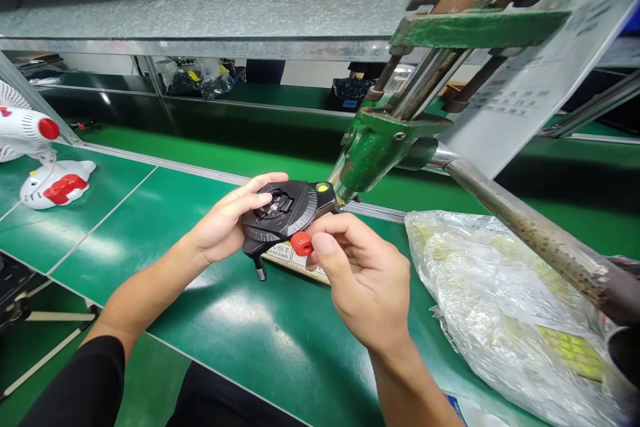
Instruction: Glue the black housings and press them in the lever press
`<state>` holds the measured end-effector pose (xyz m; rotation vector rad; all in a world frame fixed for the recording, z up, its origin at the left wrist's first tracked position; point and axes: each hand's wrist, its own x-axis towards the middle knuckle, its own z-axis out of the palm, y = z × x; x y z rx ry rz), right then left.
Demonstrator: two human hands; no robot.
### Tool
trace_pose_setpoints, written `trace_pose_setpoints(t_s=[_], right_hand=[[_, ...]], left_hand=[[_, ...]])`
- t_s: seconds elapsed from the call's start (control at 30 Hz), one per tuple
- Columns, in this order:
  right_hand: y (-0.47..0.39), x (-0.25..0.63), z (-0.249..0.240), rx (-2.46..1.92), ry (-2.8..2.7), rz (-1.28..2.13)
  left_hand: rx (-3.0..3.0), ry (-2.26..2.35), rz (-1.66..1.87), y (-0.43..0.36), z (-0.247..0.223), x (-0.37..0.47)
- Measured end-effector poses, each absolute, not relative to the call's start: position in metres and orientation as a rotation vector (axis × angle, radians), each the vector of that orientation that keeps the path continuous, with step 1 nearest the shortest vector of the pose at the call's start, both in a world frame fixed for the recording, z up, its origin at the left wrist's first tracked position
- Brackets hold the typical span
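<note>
A round black tripod head part (295,210) with a graduated rim is held up over the bench. My left hand (235,210) grips its left side, with a finger lying across the top beside the centre recess. A yellow-green bubble level (323,188) sits at its far right corner. My right hand (363,273) is closed, thumb and fingers pinching a red knob (302,243) at the part's near right edge. Below the left side sticks out a small black lever (261,269). Behind the part lies a pale plate with a hand-injury warning label (280,252), partly covered.
A green arbor press (380,147) leans over the bench, its long metal handle (530,233) reaching right. Bagged yellow-green pieces in clear plastic (495,307) lie at right. A white and red lamp (55,183) stands at left. Behind, a shelf (295,97) holds bags and a black bin.
</note>
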<state>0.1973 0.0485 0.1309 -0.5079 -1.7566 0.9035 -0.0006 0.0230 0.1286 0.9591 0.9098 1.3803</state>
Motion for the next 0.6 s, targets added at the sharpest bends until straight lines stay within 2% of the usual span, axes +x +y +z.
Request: trace_pose_setpoints(t_s=[0.17,0.3,0.43,0.6], right_hand=[[0.047,0.195,0.126,-0.522,-1.917,0.85],[0.035,0.183,0.114,-0.422,-2.263,0.876],[0.007,0.153,0.084,-0.295,-2.702,0.737],[-0.042,0.113,0.0,-0.082,-3.024,0.542]], left_hand=[[0.962,1.092,1.682,0.05,0.119,-0.032],[0.683,1.353,1.971,0.099,0.088,-0.088],[0.418,1.582,1.852,0.129,0.046,-0.134],[0.388,1.695,1.717,0.134,0.016,-0.151]])
